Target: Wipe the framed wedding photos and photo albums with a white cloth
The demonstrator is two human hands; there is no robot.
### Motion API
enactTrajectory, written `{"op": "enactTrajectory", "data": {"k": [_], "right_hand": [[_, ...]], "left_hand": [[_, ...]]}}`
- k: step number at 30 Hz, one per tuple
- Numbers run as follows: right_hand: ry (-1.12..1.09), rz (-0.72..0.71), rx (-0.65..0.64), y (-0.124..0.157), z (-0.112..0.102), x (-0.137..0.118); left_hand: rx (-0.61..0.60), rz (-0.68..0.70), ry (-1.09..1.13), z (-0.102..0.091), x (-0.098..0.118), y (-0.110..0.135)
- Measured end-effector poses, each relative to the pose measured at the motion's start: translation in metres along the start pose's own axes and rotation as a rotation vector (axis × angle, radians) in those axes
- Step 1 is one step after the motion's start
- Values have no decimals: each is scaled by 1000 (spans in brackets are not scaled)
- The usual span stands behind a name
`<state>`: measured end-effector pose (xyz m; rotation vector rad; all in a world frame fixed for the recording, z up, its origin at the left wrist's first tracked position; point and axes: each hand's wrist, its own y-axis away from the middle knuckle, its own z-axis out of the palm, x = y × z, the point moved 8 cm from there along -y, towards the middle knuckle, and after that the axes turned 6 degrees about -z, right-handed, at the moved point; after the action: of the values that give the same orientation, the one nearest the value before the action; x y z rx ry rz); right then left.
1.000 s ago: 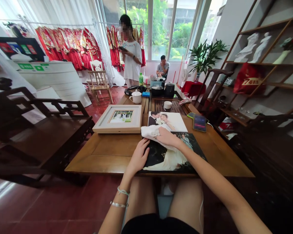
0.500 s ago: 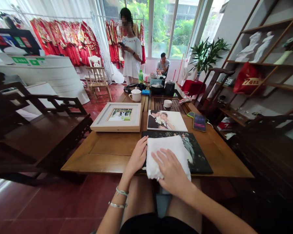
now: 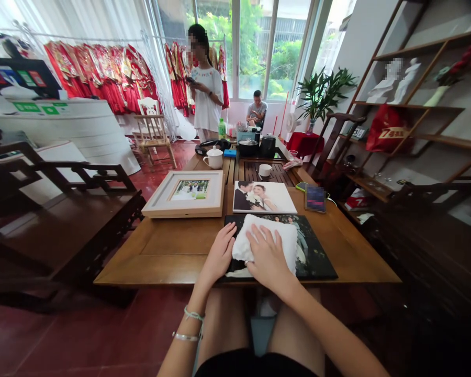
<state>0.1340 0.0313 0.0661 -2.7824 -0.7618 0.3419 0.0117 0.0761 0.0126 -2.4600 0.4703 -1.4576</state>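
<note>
A dark photo panel [image 3: 320,259] with people pictured on it lies flat at the table's near edge. On top of it rests a folded white towel [image 3: 286,235], which hides much of the picture. My right hand [image 3: 269,256] presses flat on the towel, fingers spread, a ring on one finger. Along the panel's left edge lies my left hand [image 3: 221,251], fingers stretched out beside the towel. Just beyond the panel is a pale photo panel [image 3: 278,201] of a couple. To its left, a framed photo [image 3: 215,203] in a light wooden frame lies face up.
Farther along the wooden table [image 3: 157,264] are a lidded white cup [image 3: 214,158], a small white bowl [image 3: 265,170] and a phone [image 3: 315,199]. A wooden chair [image 3: 63,220] stands left, shelves [image 3: 412,104] right. One person [image 3: 207,94] stands beyond the table; another [image 3: 257,111] sits.
My right hand and the towel have moved away from me across the dark panel, and the towel has turned a little. My left hand keeps its place at the panel's edge.
</note>
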Motion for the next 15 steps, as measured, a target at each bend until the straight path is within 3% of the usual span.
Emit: {"op": "enactTrajectory", "data": {"k": [3, 8, 11, 15], "right_hand": [[-11, -29, -22, 11, 5, -15], [-117, -175, -83, 57, 5, -41], [-216, -239, -136, 68, -2, -31], [-322, -229, -162, 52, -10, 7]], "left_hand": [[-5, -4, 10, 0, 1, 0], [9, 4, 14, -1, -1, 1], [27, 20, 13, 0, -4, 2], [24, 8, -7, 1, -7, 1]]}}
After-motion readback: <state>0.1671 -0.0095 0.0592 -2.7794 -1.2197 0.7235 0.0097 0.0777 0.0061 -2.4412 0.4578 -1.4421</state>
